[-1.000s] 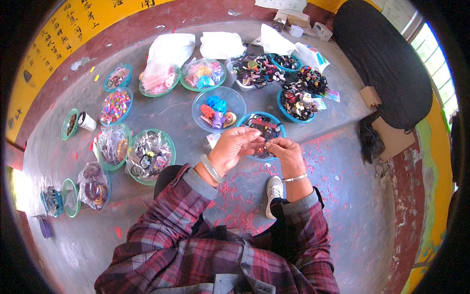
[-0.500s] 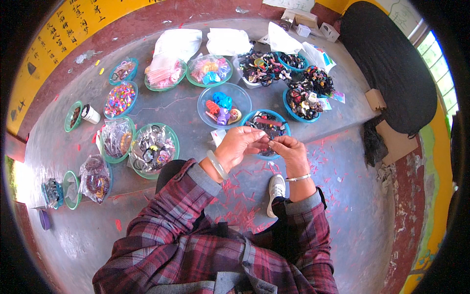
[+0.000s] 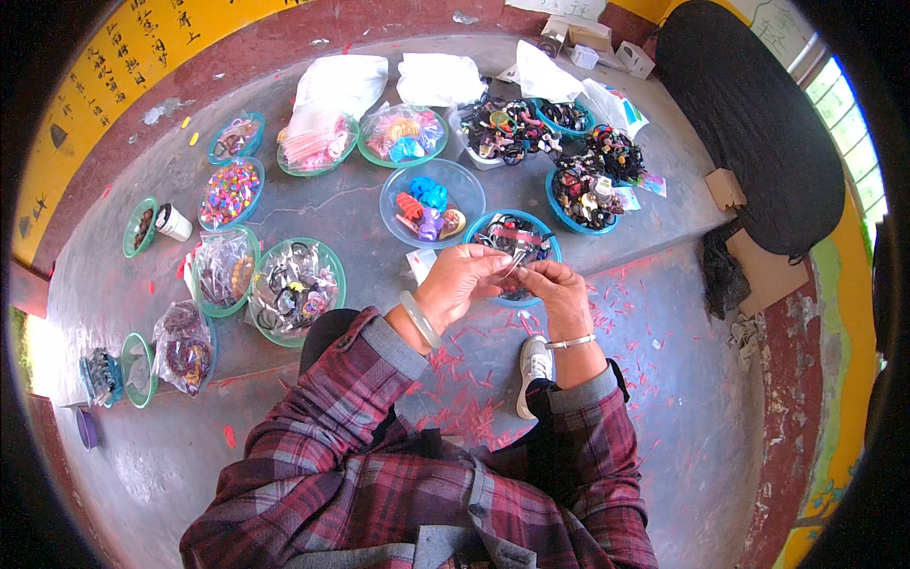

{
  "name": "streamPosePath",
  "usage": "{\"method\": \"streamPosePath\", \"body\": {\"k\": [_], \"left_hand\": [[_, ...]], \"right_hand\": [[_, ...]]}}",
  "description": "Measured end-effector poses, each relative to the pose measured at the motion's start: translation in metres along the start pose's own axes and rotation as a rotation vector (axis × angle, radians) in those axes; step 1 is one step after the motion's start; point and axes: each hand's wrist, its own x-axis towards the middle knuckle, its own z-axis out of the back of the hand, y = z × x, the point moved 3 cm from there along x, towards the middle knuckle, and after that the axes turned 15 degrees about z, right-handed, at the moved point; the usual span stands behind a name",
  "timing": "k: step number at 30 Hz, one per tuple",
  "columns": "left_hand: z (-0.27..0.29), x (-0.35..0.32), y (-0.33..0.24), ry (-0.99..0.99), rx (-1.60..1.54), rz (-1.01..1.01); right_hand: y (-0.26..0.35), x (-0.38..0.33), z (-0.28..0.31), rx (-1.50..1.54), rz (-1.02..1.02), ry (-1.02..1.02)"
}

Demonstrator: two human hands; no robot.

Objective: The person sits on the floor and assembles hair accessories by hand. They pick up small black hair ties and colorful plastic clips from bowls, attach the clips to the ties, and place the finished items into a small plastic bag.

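Note:
My left hand [image 3: 453,287] and my right hand [image 3: 565,302] meet fingertip to fingertip, both pinching around something small and thin, with a pale sliver showing between them. It is too small to name. Just beyond and partly behind my fingers stands a blue bowl [image 3: 553,254] holding dark hair ties and clear plastic wrapping. A larger clear blue bowl [image 3: 390,208] beyond it holds blue, red and purple pieces. My left wrist wears a pale bangle, my right a thin silver-coloured one.
A green bowl [image 3: 342,296] of wrapped dark hair ties stands left of my hands, among several other bowls. Farther back lie white bags [image 3: 441,79] and a heap of hair ties [image 3: 507,133]. Red scraps [image 3: 466,417] litter the floor around my shoe [image 3: 533,379].
My right hand has turned and shifted slightly left, closer to the left. A thin pale sliver now shows between the fingertips. The bowls have stayed in place.

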Motion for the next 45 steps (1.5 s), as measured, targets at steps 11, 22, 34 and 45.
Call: {"method": "streamPosePath", "body": {"k": [11, 22, 34, 45], "left_hand": [[-0.0008, -0.0001, -0.0001, 0.001, -0.017, -0.015], [-0.002, -0.0017, 0.0, -0.008, -0.022, -0.023], [-0.0001, 0.0013, 0.0014, -0.02, -0.017, -0.031], [0.0031, 0.0055, 0.0063, 0.016, -0.049, -0.056]], "right_hand": [[0.001, -0.0017, -0.0002, 0.017, -0.002, -0.007], [0.0025, -0.0024, -0.0019, 0.023, -0.007, -0.002], [0.0043, -0.0015, -0.0022, 0.021, 0.019, 0.001], [0.0012, -0.0006, 0.0008, 0.016, -0.016, 0.011]]}}
